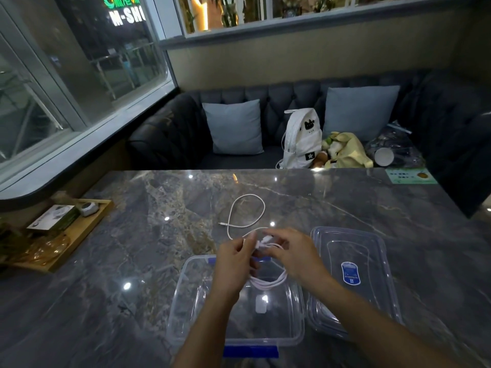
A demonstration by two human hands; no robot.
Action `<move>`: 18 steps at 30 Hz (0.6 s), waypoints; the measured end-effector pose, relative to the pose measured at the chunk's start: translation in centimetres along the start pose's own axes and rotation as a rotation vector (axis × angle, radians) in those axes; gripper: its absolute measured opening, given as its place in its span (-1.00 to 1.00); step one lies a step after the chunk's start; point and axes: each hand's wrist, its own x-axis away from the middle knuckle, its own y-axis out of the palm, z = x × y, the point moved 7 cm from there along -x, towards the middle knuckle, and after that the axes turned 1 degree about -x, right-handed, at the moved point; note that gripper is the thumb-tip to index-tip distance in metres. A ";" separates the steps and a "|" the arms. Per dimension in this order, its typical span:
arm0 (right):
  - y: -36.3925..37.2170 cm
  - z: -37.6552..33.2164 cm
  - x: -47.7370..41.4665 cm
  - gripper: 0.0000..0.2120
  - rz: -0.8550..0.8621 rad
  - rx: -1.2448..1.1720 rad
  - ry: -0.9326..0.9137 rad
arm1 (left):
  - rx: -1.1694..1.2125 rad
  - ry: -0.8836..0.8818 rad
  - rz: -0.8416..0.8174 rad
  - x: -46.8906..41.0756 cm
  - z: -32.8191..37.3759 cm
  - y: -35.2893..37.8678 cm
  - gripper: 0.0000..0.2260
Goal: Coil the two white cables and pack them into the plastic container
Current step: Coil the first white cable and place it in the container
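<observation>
Both hands hold a white cable (pixel 269 282) above the clear plastic container (pixel 186 309), which has blue clips. My left hand (pixel 236 258) grips the coiled loops, which hang down over the container. My right hand (pixel 292 253) pinches the cable near its plug end. The uncoiled part of this cable (pixel 261 208) runs out in a loop on the dark marble table (pixel 159 221) beyond my hands, ending in a small plug. A small white object (pixel 261 306) lies inside the container. Whether that far loop is a second cable is unclear.
The container's clear lid (pixel 372 251) with a blue label lies to the right of it. A wooden tray (pixel 77 235) with small items sits at the table's left edge. Behind the table a dark sofa holds cushions, a white backpack (pixel 301 139) and bags.
</observation>
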 end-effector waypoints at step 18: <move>3.4 2.8 0.7 -0.92 -0.362 -0.593 0.472 | -0.005 -0.116 -0.076 0.8 -2.7 -3.1 -0.89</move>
